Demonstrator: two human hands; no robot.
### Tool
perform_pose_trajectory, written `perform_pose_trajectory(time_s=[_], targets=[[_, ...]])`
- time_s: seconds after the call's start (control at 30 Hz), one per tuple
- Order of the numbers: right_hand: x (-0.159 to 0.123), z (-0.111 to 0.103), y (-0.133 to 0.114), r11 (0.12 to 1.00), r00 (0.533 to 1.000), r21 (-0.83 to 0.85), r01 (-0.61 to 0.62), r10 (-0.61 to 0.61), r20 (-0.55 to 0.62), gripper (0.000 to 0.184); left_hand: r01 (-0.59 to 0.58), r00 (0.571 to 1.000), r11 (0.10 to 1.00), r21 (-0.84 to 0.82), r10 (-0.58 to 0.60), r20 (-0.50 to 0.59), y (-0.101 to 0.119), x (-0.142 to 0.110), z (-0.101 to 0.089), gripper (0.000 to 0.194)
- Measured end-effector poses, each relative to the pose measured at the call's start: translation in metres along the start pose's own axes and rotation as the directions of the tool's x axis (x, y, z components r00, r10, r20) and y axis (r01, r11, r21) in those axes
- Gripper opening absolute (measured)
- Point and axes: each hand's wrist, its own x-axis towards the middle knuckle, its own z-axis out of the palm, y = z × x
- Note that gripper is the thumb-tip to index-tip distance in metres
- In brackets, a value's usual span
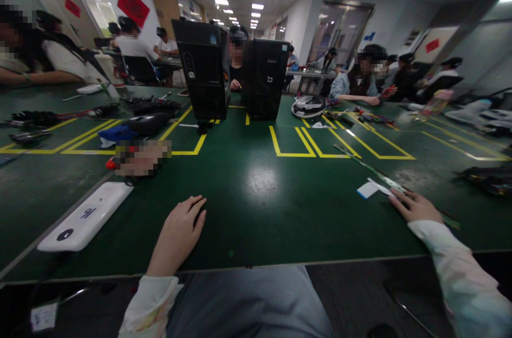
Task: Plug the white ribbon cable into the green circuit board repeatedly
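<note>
My left hand (178,231) lies palm down on the green table (260,231) near its front edge, fingers stretched out and nothing in them. At the right, my right hand (414,206) rests with loosely stretched fingers over a long, thin green circuit-board strip (356,158). A white flat ribbon cable (368,188) with a blue edge lies by its fingertips, touching or nearly so. The part of the strip beneath the palm is hidden.
Two black computer towers (202,69) (266,79) stand at the table's middle back. Left lies a white power bank-like device (88,215). Beyond it are cables and a blue bundle (118,134). A round wrapped coil (309,106) lies right of the towers. Several people sit around.
</note>
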Motion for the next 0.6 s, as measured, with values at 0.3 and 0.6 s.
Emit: perform_pose_trajectory(time_s=[0.3,0.6], targets=[[0.001,-0.028,-0.052,0.935,0.911,-0.037,-0.353,0.353,0.212,0.060,0.003,1.000,1.000,-0.004,-0.003,0.004,0.000,0.000,-0.001,0.045],[-0.002,-0.032,-0.076,0.890,0.869,-0.029,-0.455,0.451,0.204,0.063,0.011,1.000,1.000,-0.004,-0.011,0.006,0.000,0.000,-0.001,0.045]])
